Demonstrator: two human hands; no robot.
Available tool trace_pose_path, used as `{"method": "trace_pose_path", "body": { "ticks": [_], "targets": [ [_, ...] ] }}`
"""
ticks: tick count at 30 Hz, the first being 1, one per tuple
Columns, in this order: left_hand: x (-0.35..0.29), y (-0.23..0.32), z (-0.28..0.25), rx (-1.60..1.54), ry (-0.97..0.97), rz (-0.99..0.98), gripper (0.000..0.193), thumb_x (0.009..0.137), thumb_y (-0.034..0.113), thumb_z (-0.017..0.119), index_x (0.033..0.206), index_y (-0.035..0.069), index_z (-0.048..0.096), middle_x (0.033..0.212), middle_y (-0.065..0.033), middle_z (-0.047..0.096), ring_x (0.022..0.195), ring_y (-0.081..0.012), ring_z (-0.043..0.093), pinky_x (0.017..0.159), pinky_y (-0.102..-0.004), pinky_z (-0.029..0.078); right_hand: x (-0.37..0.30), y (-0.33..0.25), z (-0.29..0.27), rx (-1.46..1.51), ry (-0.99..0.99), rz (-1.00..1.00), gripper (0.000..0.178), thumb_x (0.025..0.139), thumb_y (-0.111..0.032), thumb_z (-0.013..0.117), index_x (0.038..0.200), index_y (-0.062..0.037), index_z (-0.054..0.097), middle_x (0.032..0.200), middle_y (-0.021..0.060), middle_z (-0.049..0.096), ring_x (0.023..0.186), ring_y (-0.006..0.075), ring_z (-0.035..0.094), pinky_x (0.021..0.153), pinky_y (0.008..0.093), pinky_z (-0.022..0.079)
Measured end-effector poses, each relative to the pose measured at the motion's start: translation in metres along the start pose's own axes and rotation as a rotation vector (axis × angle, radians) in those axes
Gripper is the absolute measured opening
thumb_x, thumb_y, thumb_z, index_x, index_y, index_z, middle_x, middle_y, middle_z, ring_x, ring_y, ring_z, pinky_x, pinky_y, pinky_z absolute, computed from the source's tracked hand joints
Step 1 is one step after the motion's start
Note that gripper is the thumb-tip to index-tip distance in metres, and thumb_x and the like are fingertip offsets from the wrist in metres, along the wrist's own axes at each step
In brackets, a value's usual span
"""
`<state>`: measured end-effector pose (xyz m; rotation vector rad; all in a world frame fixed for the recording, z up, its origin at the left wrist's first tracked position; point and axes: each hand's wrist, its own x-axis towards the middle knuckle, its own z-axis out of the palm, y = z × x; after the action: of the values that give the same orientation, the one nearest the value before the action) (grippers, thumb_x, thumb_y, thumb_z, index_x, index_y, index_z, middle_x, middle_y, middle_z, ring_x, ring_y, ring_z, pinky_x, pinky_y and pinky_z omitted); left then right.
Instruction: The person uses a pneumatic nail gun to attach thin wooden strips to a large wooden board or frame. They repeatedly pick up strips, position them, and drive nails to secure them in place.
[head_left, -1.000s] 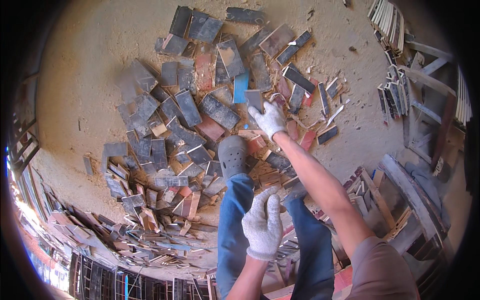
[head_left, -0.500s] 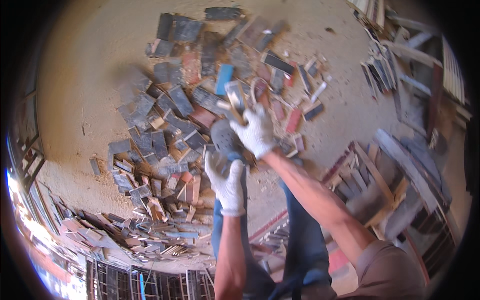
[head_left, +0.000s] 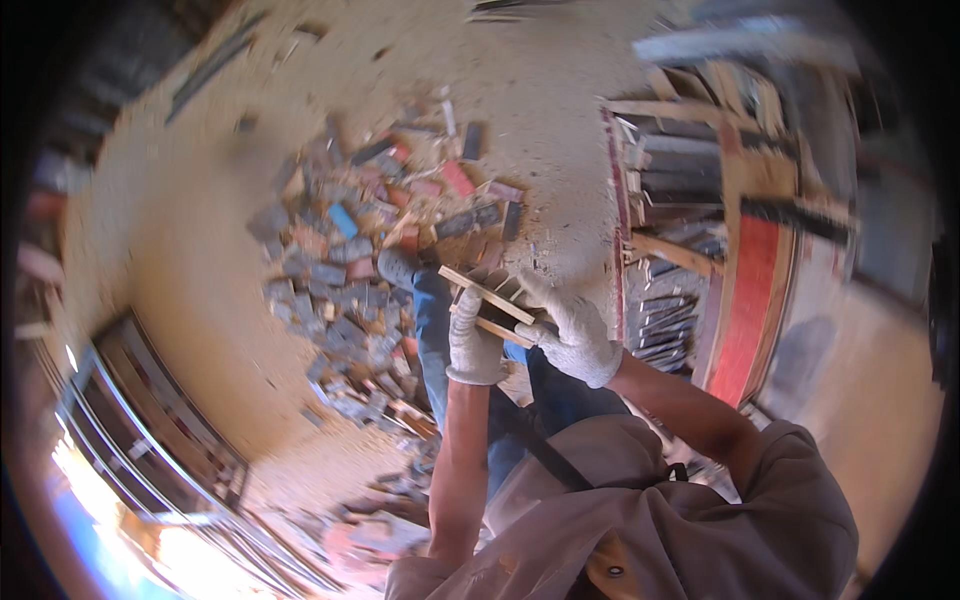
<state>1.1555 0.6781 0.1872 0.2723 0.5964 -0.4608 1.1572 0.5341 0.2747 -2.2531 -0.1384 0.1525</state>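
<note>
Two short wooden pieces (head_left: pixel 488 296), with pale cut edges, are held one beside the other in front of my body. My left hand (head_left: pixel 474 350), in a white knit glove, is closed around them at their left part. The gloved right hand (head_left: pixel 578 338) grips their right end, its thumb against the wood and its fingers partly behind it. Blur hides how many thin pieces lie between the two. Beyond my hands, a blue block (head_left: pixel 342 221) and a red block (head_left: pixel 458 179) lie in a heap of dark wood offcuts (head_left: pixel 345 335) on the ground.
At the right stands a wooden frame with a red panel (head_left: pixel 746 300), stacked with dark boards (head_left: pixel 680 165) and several thin strips. Metal rails (head_left: pixel 160 430) run at the lower left. My shoe (head_left: pixel 397 268) rests at the heap's edge.
My hands have come away from the heap toward my body, and both now hold the wooden pieces. The left hand was empty before. My view has turned to the right.
</note>
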Motion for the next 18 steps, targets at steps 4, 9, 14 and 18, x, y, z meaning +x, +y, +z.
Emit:
{"method": "trace_pose_path", "body": {
  "ticks": [4, 9, 14, 18],
  "targets": [
    [-0.029, -0.093, 0.048, 0.407, -0.11, -0.213, 0.053, 0.094, 0.045, 0.069, 0.132, 0.01, 0.057, 0.109, -0.0037, 0.066, 0.102, -0.0192, 0.065, 0.09, -0.0386, 0.054, -0.121, 0.051, -0.074, 0.236, 0.483, 0.285, 0.031, 0.086, 0.0, 0.066, 0.117, -0.0055, 0.066, 0.1, 0.0183, 0.068, 0.085, 0.0351, 0.067, 0.073, 0.0415, 0.054],
    [-0.039, -0.261, 0.099, 1.976, -0.146, 0.008, 0.089, 0.087, 0.052, 0.072, 0.154, 0.009, 0.032, 0.126, -0.026, 0.061, 0.106, -0.0414, 0.065, 0.093, -0.05, 0.051, -0.347, 0.093, -0.174, 0.145, 0.817, 0.96, 0.026, 0.086, -0.013, 0.067, 0.111, -0.0057, 0.07, 0.1, 0.0169, 0.073, 0.09, 0.0273, 0.071, 0.079, 0.0389, 0.055],
    [-0.044, -0.448, 0.219, 2.127, -1.228, 0.539, 0.085, 0.084, 0.041, 0.075, 0.153, 0.01, 0.036, 0.13, -0.029, 0.056, 0.114, -0.0483, 0.058, 0.094, -0.0526, 0.048, -0.585, 0.131, -0.191, -0.019, 1.174, 1.176, 0.02, 0.087, -0.007, 0.066, 0.107, -0.006, 0.07, 0.1, 0.0187, 0.072, 0.094, 0.0332, 0.07, 0.082, 0.0419, 0.055],
    [0.058, -0.579, 0.305, 2.194, -1.557, 1.103, 0.084, 0.079, 0.043, 0.078, 0.151, 0.02, 0.042, 0.118, -0.022, 0.062, 0.108, -0.0429, 0.058, 0.093, -0.0542, 0.046, -0.639, 0.118, -0.225, -0.101, 1.455, 1.133, 0.02, 0.085, -0.003, 0.065, 0.104, -0.005, 0.07, 0.1, 0.018, 0.07, 0.096, 0.0363, 0.067, 0.085, 0.0437, 0.053]
  ]
}}
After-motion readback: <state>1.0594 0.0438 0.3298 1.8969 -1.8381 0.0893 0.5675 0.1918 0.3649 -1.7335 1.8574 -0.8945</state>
